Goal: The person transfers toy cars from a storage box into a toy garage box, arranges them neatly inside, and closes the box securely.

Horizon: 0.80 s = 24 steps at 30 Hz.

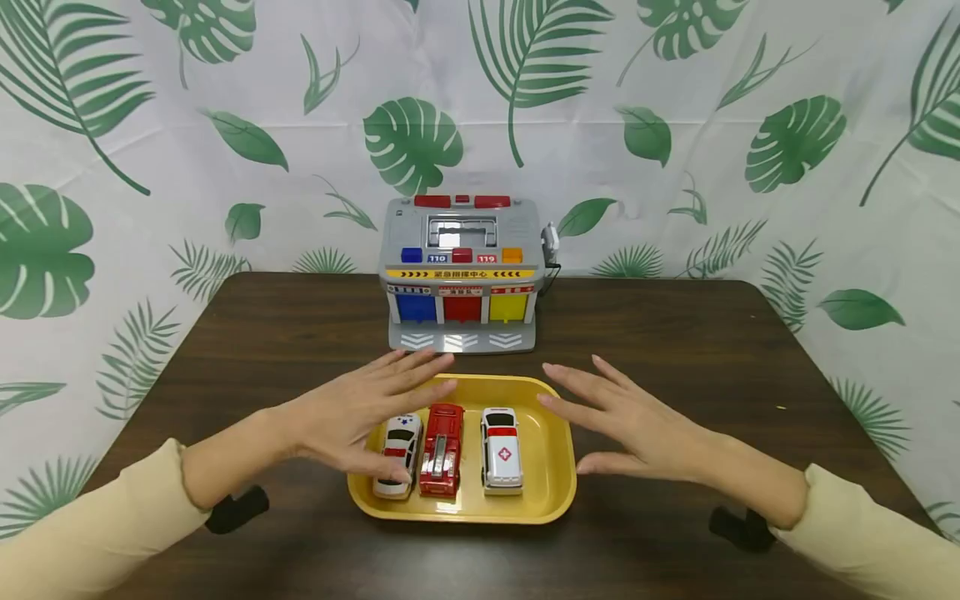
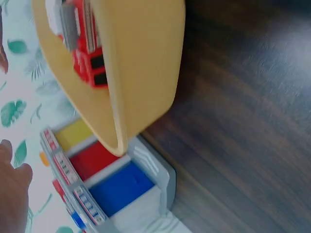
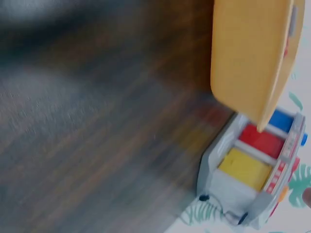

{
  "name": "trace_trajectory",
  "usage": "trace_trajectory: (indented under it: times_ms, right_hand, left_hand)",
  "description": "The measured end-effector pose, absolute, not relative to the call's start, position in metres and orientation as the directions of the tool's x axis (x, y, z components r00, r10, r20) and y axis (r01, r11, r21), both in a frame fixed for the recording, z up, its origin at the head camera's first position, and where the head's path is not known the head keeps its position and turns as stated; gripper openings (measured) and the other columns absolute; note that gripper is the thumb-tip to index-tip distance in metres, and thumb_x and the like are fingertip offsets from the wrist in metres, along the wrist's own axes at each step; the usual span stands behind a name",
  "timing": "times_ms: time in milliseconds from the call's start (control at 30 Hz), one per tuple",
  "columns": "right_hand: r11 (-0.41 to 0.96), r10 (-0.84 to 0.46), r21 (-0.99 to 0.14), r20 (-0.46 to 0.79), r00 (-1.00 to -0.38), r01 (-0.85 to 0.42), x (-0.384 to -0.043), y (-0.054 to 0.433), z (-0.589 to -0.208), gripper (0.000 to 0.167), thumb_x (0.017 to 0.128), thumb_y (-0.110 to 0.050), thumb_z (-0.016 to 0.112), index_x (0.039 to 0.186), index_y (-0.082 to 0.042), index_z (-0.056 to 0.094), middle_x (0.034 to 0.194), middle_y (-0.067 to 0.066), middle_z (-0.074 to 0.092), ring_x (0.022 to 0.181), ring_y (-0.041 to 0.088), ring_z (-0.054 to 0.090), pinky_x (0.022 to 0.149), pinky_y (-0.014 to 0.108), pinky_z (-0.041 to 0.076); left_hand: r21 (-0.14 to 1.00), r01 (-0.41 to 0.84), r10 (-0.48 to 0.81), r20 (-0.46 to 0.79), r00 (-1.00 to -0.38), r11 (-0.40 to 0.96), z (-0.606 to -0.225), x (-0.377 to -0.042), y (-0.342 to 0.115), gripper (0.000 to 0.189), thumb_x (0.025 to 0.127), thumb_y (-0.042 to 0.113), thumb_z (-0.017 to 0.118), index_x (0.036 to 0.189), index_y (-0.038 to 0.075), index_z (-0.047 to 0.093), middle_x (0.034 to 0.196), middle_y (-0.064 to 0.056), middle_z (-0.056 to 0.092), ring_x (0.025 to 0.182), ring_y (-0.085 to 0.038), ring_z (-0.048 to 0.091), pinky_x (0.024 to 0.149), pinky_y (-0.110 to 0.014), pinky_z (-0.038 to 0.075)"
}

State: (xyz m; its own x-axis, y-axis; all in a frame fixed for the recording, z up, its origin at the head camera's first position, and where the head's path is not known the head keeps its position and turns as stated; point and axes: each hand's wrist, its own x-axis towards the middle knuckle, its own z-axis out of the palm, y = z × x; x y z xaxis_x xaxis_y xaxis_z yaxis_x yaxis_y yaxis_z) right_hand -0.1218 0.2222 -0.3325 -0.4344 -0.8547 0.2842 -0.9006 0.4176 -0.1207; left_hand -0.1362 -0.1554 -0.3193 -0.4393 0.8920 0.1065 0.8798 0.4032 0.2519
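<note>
My left hand (image 1: 352,412) is held with spread fingers over the left side of a yellow tray (image 1: 547,450), holding nothing. Its thumb overlaps a white toy police car (image 1: 401,437) in the head view and hides part of it. Beside that car lie a red toy fire truck (image 1: 442,450) and a white toy ambulance (image 1: 502,454) with a red cross. My right hand (image 1: 637,429), its fingers also extended and nothing in them, is by the tray's right rim. In the left wrist view, the fire truck (image 2: 90,60) shows above the tray's wall (image 2: 146,58).
Behind the tray stands a grey toy rescue station (image 1: 461,273) with blue, red and yellow doors. On its right side hangs a small grey piece (image 1: 551,240) with a black cord. A leaf-print cloth (image 1: 322,167) rises behind the dark wooden table (image 1: 660,333).
</note>
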Motion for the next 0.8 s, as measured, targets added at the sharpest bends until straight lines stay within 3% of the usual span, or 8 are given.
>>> trace_trajectory:
  times_ms: [133,300,533,667,800]
  right_hand:
    - [0.461,-0.816,-0.167,0.306,-0.49,-0.872,-0.135,0.226,-0.327,0.073,0.086,-0.047,0.062,0.147,-0.015,0.035,0.154,0.008,0.027,0.139,0.022,0.03,0.117,0.047,0.011]
    - [0.49,-0.754,-0.219,0.379,-0.536,-0.844,-0.153,0.23,-0.325,0.073,0.085,-0.04,0.067,0.146,-0.013,0.036,0.153,0.007,0.031,0.138,0.023,0.033,0.118,0.038,0.013]
    - [0.517,-0.613,-0.304,0.521,-0.594,-0.8,-0.183,0.231,-0.326,0.07,0.082,-0.027,0.073,0.142,-0.009,0.042,0.145,0.011,0.043,0.131,0.023,0.042,0.108,0.023,0.035]
    - [0.562,-0.498,-0.369,0.564,-0.659,-0.74,-0.201,0.226,-0.326,0.069,0.079,-0.022,0.076,0.139,-0.006,0.046,0.14,0.013,0.048,0.128,0.027,0.045,0.106,0.035,0.039]
    - [0.588,-0.384,-0.494,0.526,-0.759,-0.64,-0.217,0.216,-0.329,0.069,0.079,-0.023,0.075,0.14,-0.008,0.045,0.139,0.013,0.049,0.124,0.029,0.048,0.1,0.046,0.044]
  left_hand:
    - [0.321,0.83,0.843,0.142,-0.519,0.456,-0.316,-0.149,-0.16,0.092,0.081,0.054,0.061,0.153,0.023,0.012,0.159,-0.004,0.005,0.146,-0.025,0.002,0.113,-0.058,0.015]
    - [0.433,0.727,0.737,0.185,-0.651,0.533,-0.314,-0.167,-0.17,0.091,0.083,0.054,0.059,0.153,0.022,0.01,0.16,-0.002,0.004,0.146,-0.026,0.006,0.109,-0.061,0.021]
    - [0.571,0.604,0.541,0.303,-0.784,0.556,-0.322,-0.201,-0.184,0.092,0.085,0.051,0.062,0.153,0.024,0.006,0.159,-0.006,0.01,0.143,-0.031,0.016,0.11,-0.059,0.021]
    - [0.652,0.491,0.412,0.287,-0.865,0.578,-0.326,-0.221,-0.188,0.091,0.086,0.052,0.06,0.153,0.024,0.005,0.159,-0.003,0.009,0.143,-0.032,0.016,0.112,-0.057,0.02]
    - [0.723,0.395,0.333,0.237,-0.913,0.567,-0.33,-0.24,-0.189,0.088,0.09,0.042,0.061,0.152,0.023,0.001,0.159,-0.001,0.004,0.144,-0.031,0.013,0.112,-0.054,0.022]
